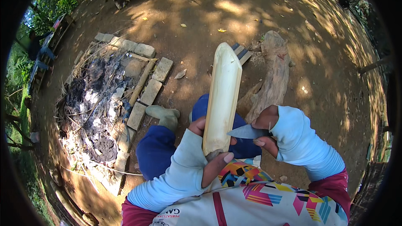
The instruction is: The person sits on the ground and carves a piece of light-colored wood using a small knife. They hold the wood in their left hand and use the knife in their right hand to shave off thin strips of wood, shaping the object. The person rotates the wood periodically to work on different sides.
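Observation:
A pale, hollowed length that looks like split bamboo (224, 88) stands nearly upright before me, its far end cut to a blunt point. My left hand (213, 159) grips its lower end, with the thumb across the front and fingers behind. In my right hand (266, 129) is a knife (247, 132) with a short grey blade. The blade points left, and its tip is at the right edge of the bamboo, near the left fingers. Whether the tip touches the bamboo I cannot tell. The knife's handle is mostly hidden by my right fingers and sleeve.
A fire pit of ash and charred sticks (94, 100) lies to the left, edged with blocks (151, 92). A weathered log (274, 73) lies ahead, beside dark slats (242, 53). A person (39, 52) is at the far left by a bench. My boot (167, 117) is near the pit.

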The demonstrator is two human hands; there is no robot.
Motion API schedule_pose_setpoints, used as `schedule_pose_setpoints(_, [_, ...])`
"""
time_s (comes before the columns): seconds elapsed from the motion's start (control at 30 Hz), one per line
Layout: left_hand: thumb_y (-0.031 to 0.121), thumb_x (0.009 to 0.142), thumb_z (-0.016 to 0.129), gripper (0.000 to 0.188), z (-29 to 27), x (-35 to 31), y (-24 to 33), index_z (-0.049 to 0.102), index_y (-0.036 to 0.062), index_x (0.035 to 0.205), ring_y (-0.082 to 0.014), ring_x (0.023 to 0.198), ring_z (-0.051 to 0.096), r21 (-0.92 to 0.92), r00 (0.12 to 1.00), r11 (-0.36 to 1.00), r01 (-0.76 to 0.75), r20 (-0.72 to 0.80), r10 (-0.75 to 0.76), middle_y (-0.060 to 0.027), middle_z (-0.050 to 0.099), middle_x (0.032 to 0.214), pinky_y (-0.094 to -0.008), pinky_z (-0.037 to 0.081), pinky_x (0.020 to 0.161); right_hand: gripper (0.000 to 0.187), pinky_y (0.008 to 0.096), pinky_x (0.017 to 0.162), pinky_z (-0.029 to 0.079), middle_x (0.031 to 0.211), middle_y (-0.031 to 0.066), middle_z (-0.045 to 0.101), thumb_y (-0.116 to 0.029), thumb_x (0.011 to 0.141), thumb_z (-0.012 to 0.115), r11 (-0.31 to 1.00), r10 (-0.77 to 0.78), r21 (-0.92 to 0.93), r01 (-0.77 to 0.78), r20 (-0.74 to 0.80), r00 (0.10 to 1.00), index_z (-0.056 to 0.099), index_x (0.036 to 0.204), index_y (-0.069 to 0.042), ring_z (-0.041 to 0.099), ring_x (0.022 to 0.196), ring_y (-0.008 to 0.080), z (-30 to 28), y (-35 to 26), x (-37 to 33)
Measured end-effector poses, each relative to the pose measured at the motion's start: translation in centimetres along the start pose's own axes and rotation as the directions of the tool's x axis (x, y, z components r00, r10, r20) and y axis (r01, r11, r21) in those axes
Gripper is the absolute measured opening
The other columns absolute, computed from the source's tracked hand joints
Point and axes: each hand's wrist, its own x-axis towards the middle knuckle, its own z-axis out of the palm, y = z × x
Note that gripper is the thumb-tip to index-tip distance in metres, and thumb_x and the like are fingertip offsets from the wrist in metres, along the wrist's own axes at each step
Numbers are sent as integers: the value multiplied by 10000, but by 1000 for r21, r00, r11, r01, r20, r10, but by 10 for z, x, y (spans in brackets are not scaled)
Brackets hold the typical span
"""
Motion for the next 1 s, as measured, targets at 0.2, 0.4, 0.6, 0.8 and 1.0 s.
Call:
schedule_pose_setpoints(0.2, [9, 886, 658, 629, 0, -1, 0, 274, -4, 1384, -157, 1064, 599, 9, 1000, 1000, 5, 13, -6, -122, 587, 1108, -302, 494, 920, 295, 408, 666, 532, 868, 128, 667, -230, 793, 769, 999, -43, -22, 42, -37, 998, 677, 1042, -100, 667, 781, 327, 0, 0, 1])
schedule_pose_setpoints(0.4, [20, 880, 671, 632, -1, -3, -3, 278, -7, 1374, -152, 1033, 599, 30, 1000, 999, -17, 9, 16, -124, 593, 1089, -299, 492, 906, 294, 414, 638, 523, 841, 126, 652, -228, 791, 769, 995, -72, -78, 64, -98, 993, 671, 1040, -105, 659, 746, 328, 1, 0, 0])
schedule_pose_setpoints(0.6, [24, 880, 673, 615, 3, -7, -5, 287, -8, 1357, -146, 1017, 600, -26, 999, 1000, 18, -45, -19, -118, 591, 1072, -298, 492, 903, 294, 418, 609, 517, 833, 132, 647, -245, 802, 759, 996, -46, -76, 48, 36, 998, 672, 1046, -106, 655, 717, 328, 0, -8, -1])
schedule_pose_setpoints(0.8, [44, 860, 692, 617, 2, -7, -13, 304, -7, 1338, -152, 984, 600, 22, 1000, 999, -26, 12, 26, -117, 596, 1052, -297, 491, 881, 285, 417, 604, 523, 832, 141, 654, -276, 828, 739, 997, -9, -79, 2, -88, 996, 685, 1064, -126, 666, 727, 332, 0, -1, 2])
schedule_pose_setpoints(1.0, [66, 858, 699, 612, 7, -9, -14, 311, -12, 1326, -149, 960, 594, -9, 998, 1000, 21, -60, -22, -113, 606, 1022, -296, 477, 876, 271, 414, 591, 527, 806, 146, 659, -309, 852, 714, 995, -17, -95, 21, 44, 999, 694, 1059, -134, 668, 708, 328, 1, -9, 2])
